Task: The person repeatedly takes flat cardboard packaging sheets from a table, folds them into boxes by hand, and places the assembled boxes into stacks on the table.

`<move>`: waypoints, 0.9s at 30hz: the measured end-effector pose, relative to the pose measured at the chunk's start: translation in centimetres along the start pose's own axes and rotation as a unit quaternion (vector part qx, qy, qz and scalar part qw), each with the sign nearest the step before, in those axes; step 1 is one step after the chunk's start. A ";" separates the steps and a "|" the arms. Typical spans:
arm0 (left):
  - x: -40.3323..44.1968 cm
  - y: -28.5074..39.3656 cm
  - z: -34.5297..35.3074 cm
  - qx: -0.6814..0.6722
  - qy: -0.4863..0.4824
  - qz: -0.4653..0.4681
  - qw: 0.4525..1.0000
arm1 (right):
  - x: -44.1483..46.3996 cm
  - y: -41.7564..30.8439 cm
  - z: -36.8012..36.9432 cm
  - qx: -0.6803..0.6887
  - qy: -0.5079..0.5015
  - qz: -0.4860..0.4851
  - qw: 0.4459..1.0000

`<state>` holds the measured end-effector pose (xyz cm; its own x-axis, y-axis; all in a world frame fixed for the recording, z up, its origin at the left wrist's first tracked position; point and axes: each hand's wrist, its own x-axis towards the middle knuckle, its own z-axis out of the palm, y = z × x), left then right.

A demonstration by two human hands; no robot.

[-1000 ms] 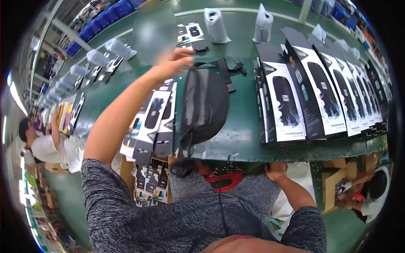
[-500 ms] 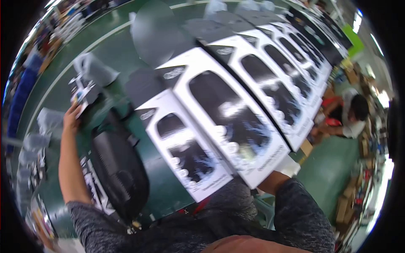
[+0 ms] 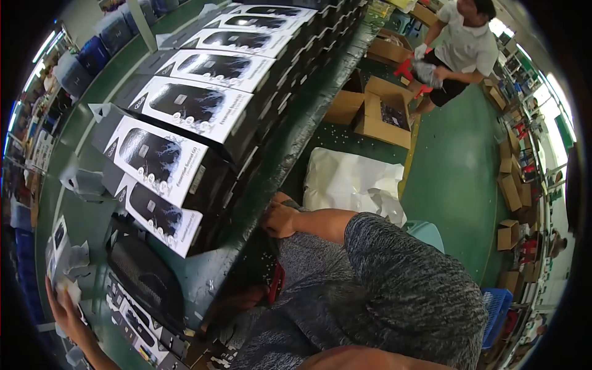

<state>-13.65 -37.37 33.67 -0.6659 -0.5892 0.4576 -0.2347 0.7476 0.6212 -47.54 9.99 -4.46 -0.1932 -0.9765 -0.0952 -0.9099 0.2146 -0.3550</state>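
My left hand (image 3: 66, 311) is at the far left, fingers stretched out against a small pale packet (image 3: 69, 287). Close to it lies a black, mesh-fronted case-like object (image 3: 145, 268). A flat printed carton sheet (image 3: 137, 327) lies beside this black object. My right hand (image 3: 280, 220) rests low by the table edge, its fingers curled; whatever they may hold is hidden. Between the hands stands the nearest black-and-white printed box (image 3: 157, 216), with another printed box (image 3: 154, 159) behind it. Neither hand touches these boxes.
Rows of similar printed boxes (image 3: 191, 105) run along the green table (image 3: 213, 265). Open cardboard cartons (image 3: 382, 117) and a white sheet-like bag (image 3: 345, 182) lie right of the table. A gloved co-worker (image 3: 462, 55) stands beyond. A blue crate (image 3: 495, 314) sits lower right.
The view has swung right, showing the floor, cartons and more of the co-worker, who now stands upright. My right hand, mostly hidden behind boxes before, has come into sight.
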 end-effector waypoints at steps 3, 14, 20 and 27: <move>-9.2 8.8 -1.9 0.093 0.001 0.100 0.991 | -2.2 -1.4 0.1 0.055 0.073 -0.005 0.996; -34.4 17.5 7.0 0.238 -0.364 -0.279 0.856 | -9.7 -25.5 -12.5 0.810 0.096 -0.206 0.540; -37.7 15.7 8.9 -0.276 -0.089 0.088 0.953 | -8.2 -27.5 -14.7 0.718 0.198 -0.103 0.660; -28.8 15.8 12.2 -0.676 -0.045 0.073 0.731 | -4.4 -30.8 -16.6 0.703 -0.055 -0.197 0.682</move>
<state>-6.86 -4.81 22.55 -0.6717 -0.4653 0.5765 0.7191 -0.2223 0.6584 -24.74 7.36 22.28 0.0633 -0.9727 0.2234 0.3813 -0.1832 -0.9061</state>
